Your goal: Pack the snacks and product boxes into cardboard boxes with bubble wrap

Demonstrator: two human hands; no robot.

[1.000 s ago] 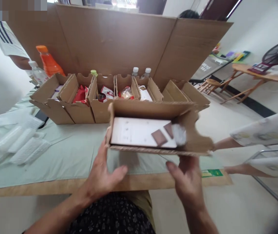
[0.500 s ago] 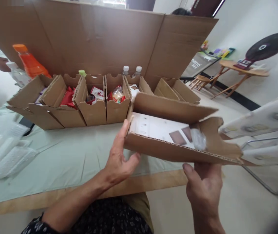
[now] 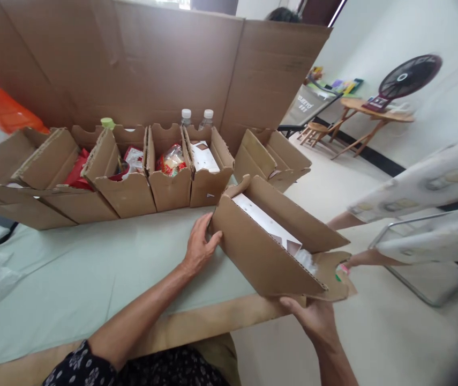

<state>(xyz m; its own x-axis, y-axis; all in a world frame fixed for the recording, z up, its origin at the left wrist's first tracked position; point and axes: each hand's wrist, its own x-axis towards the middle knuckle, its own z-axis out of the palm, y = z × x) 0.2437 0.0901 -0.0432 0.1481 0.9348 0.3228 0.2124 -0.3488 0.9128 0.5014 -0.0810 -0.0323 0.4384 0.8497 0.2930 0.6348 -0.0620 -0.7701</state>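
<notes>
A cardboard bin (image 3: 269,252) with an open top is between my hands at the right side of the table. It slants down to the right, its lower end out past the table's front edge. Inside lie a white carton (image 3: 267,222) and some crumpled clear plastic (image 3: 306,260). My left hand (image 3: 202,246) grips the bin's upper left end, thumb on the near wall. Beneath the lower right end is my right hand (image 3: 313,319), its thumb along the bottom edge and the other fingers mostly hidden.
Several similar bins (image 3: 128,193) stand in a row, holding packets and a white box. Behind them rises a tall cardboard panel (image 3: 172,64), with bottles (image 3: 7,104) nearby. Clear wrap lies at left. A seated person's legs in patterned fabric (image 3: 433,182) are close on the right.
My hands have tipped the bin, so its right end is lower and its near wall faces me more. The view has swung to the right.
</notes>
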